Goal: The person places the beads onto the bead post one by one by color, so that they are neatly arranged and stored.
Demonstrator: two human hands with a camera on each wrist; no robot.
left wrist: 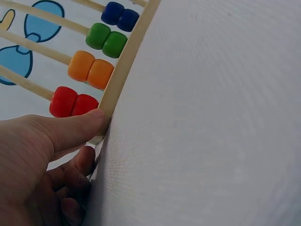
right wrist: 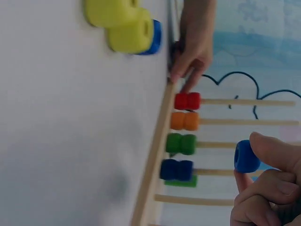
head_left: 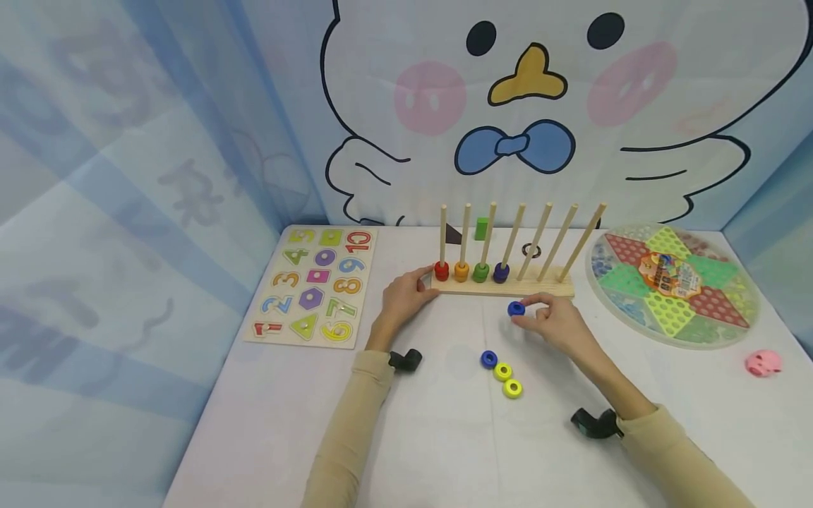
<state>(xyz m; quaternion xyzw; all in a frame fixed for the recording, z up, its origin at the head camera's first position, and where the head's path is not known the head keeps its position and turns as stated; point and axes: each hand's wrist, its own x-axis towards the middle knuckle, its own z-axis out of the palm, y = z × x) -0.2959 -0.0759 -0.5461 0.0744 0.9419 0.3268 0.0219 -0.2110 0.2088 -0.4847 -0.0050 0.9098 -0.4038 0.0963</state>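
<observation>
My left hand [head_left: 404,300] grips the left end of a wooden peg stand [head_left: 533,288], thumb on its edge and fingers curled behind. From the left, the first pegs carry two red beads [left wrist: 73,101], two orange beads [left wrist: 90,69], two green beads [left wrist: 106,40] and two dark blue beads [right wrist: 177,170]. The pegs to the right are bare. Just in front of the stand, my right hand [head_left: 562,326] pinches a blue bead [right wrist: 247,157] between thumb and finger, apart from the pegs. Loose on the table lie another blue bead [head_left: 488,366] and two yellow beads [head_left: 512,396].
A number puzzle board [head_left: 259,331] lies to the left. At the right are a round star-patterned game board [head_left: 673,321] and a pink pig toy [head_left: 764,363]. Behind the stand are a green block [head_left: 481,227], a dark triangular piece [head_left: 453,235] and a dark ring [head_left: 538,251].
</observation>
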